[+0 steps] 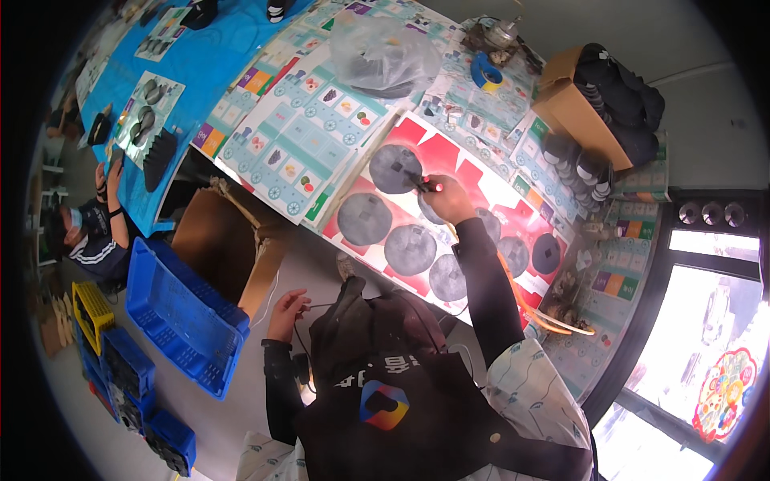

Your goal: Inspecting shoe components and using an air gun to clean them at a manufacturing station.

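Note:
Several grey round pads, some with a small square mark in the middle, lie in rows on a red and white printed sheet on the table in front of me. My right hand reaches over them and is closed around a small dark-tipped tool with a red part, perhaps a brush. Its tip is at the edge of the far left pad. My left hand hangs low beside my apron, off the table. Its fingers are loosely curled and a little apart, near a thin dark cord.
A cardboard box of dark pads stands at the far right. Blue and yellow tape rolls and a plastic bag lie on the table. A blue crate and an open carton are at left. A person works at a blue table.

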Available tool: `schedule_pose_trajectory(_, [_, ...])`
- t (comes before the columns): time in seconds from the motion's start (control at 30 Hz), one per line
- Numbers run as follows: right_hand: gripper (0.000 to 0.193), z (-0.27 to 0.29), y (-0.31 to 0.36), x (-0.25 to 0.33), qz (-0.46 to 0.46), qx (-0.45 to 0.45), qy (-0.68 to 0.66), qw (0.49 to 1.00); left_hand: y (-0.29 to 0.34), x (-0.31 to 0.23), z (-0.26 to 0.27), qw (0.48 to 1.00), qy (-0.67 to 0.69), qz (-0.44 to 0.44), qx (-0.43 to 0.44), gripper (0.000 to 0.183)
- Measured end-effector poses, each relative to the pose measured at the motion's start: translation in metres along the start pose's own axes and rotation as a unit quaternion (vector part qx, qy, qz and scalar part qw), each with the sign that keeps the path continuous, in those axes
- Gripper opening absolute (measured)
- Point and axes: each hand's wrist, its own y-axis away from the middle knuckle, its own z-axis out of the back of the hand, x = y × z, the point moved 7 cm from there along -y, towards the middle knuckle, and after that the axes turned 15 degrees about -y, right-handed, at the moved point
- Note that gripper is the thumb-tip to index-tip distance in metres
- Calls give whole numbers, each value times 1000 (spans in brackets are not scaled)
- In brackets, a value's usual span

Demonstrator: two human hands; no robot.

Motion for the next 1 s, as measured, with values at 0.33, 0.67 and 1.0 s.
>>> schedule_pose_trajectory(0.33, [24, 15, 7, -6, 48, -41, 17, 998, 1, -7, -7, 1000, -9, 3, 7, 31])
schedule_pose_trajectory(0.67, [28, 46, 19, 0, -45, -144, 16, 988, 0, -10, -9, 1000, -25, -4, 7, 31])
schedule_pose_trajectory(1.0, [32, 29, 26, -34, -64, -106, -18, 992, 1, -11, -9, 1000, -15, -9, 6, 30])
